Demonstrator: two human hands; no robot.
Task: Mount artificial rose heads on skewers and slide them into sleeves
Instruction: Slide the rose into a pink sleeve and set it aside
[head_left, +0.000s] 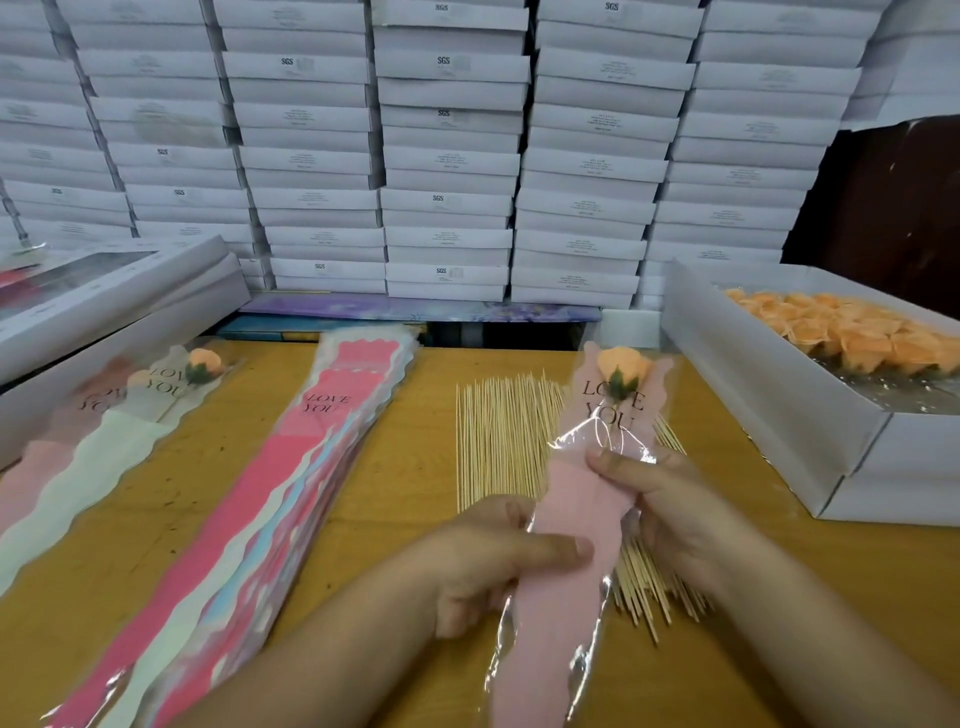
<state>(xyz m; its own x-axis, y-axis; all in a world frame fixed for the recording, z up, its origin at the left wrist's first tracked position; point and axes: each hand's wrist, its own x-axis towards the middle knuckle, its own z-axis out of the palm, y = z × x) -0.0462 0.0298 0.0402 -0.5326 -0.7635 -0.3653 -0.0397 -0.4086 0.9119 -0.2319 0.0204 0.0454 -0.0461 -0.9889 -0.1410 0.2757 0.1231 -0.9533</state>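
- While held up over the skewer pile (509, 441), pink sleeve (576, 551) carrying rose head (623, 366) near its top, already inside.
- Left hand (488, 561) on sleeve's left edge, just below mid-length: thumb pressed flat across the front, other fingers curled behind, gripping the sleeve.
- Right hand (670, 514) on sleeve's right edge, slightly higher: fingertips pinching the crinkled clear film, also holding the sleeve.
- Rose head well above both hands, no finger touching it; skewer under it hidden by the pink print, so seating depth impossible to judge.
- Risk, as judgement: film slippery, loose pinch could let sleeve slide down through the fingers and drop onto skewer pile.
- Risk: squeezing too hard mid-sleeve may bend or snap the thin skewer inside, or tip rose head off-centre behind the "LOVE YOU" print.
- Risk: skewer point could pierce the film if pushed further down.
- Left of skewer pile: stack of empty sleeves (291, 514); further left, finished sleeved roses (156, 405) leaning on a white box.
- Right of skewer pile: open box of orange rose heads (857, 332).
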